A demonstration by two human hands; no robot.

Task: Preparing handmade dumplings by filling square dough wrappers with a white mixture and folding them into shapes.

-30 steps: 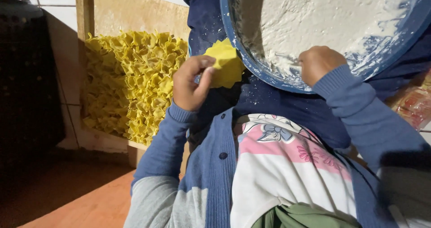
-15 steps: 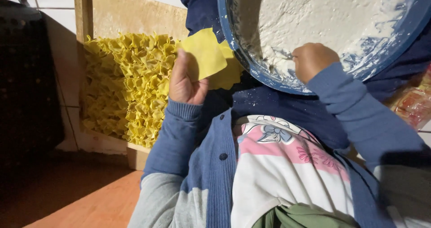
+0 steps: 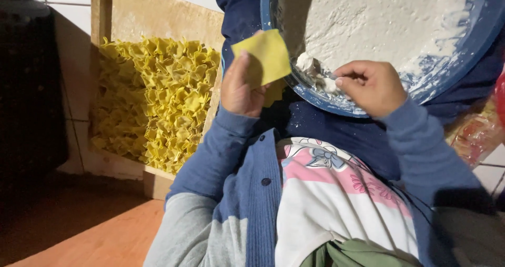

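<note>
Two hands at work, both raised in front of the chest. Nearest, at roughly six o'clock: blue cardigan sleeves over a pink-and-white garment. Further out, left hand (image 3: 243,91) cupped loosely, palm up, supporting a square yellow dough wrapper (image 3: 263,57) on the fingertips; wrapper flat, tilted, its upper right corner just overlapping the rim of the blue bowl (image 3: 447,78). At three o'clock from that hand, close beside it, right hand (image 3: 371,85) clenched around a spoon (image 3: 310,67), only the scoop end showing, laden with white filling (image 3: 389,20) and pointing toward nine o'clock, straight at the wrapper. Spoon tip near the wrapper's edge, not touching. Beyond, bowl smeared with white paste. Farther off at nine o'clock, a wooden tray (image 3: 158,14) heaped with folded yellow dumplings (image 3: 158,104).
</note>
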